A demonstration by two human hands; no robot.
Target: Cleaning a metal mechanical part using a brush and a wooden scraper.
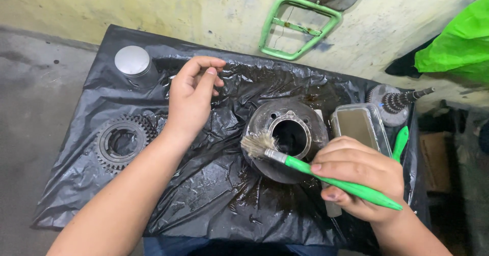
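Head view, reading from the left: we see a toothed gear ring (122, 142) lying flat on the black plastic sheet (204, 195), and behind it a round silver piston (133, 62) standing near the sheet's far corner. Our left hand (191, 100) hovers above the sheet between piston and cylinder, fingers loosely curled with thumb and forefinger close together, holding nothing that we can make out.

At the middle sits the metal engine cylinder (285, 139), bore facing up, on a wet, oily patch of the sheet. We judge it heavy and rigid, and slick with fluid; a grip around its outer wall or by the rim of the bore would serve better than the greasy top face.

Our right hand (356, 182) is closed around the green handle of a paintbrush (316, 172), whose bristles touch the cylinder's top edge at the left of the bore. The brush looks light, its handle stiff, its bristles soft and splayed.

Further right stand a clear plastic container (359, 126), a second green handle (400, 141) just beside it, and a geared shaft (397, 102) at the sheet's far right corner.
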